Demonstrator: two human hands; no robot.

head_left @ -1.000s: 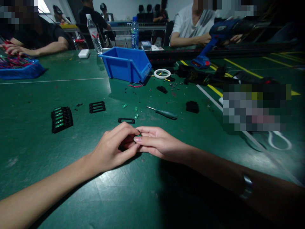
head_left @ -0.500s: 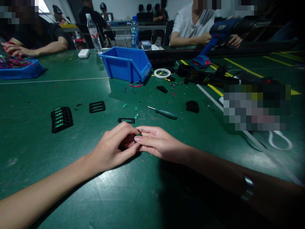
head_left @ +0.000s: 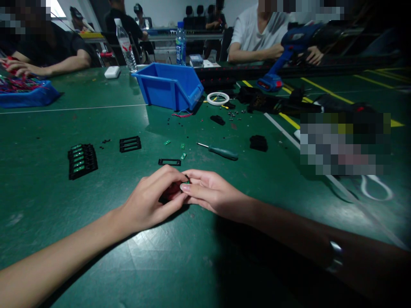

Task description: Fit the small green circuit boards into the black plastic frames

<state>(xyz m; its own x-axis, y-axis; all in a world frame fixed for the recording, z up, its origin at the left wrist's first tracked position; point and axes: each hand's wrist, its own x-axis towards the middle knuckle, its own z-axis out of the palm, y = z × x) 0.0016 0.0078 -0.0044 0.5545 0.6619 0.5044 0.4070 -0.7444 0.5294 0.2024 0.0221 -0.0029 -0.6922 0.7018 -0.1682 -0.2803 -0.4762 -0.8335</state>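
Note:
My left hand (head_left: 157, 194) and my right hand (head_left: 212, 190) meet at the middle of the green table. Between their fingertips they hold a small green and black piece (head_left: 186, 181), mostly hidden by the fingers. Just beyond them lies a black rectangular frame (head_left: 169, 162), with small green boards (head_left: 183, 156) beside it. A screwdriver (head_left: 223, 152) with a green handle rests behind my right hand. Farther left are a slotted black frame (head_left: 130, 144) and a black holder with several green boards (head_left: 82, 161).
A blue bin (head_left: 170, 87) stands at the back, near a white ring (head_left: 218, 99) and scattered screws. A stack of black parts (head_left: 258, 143) lies right. A blue power drill (head_left: 282, 55) and two bottles stand farther back. People sit across the table.

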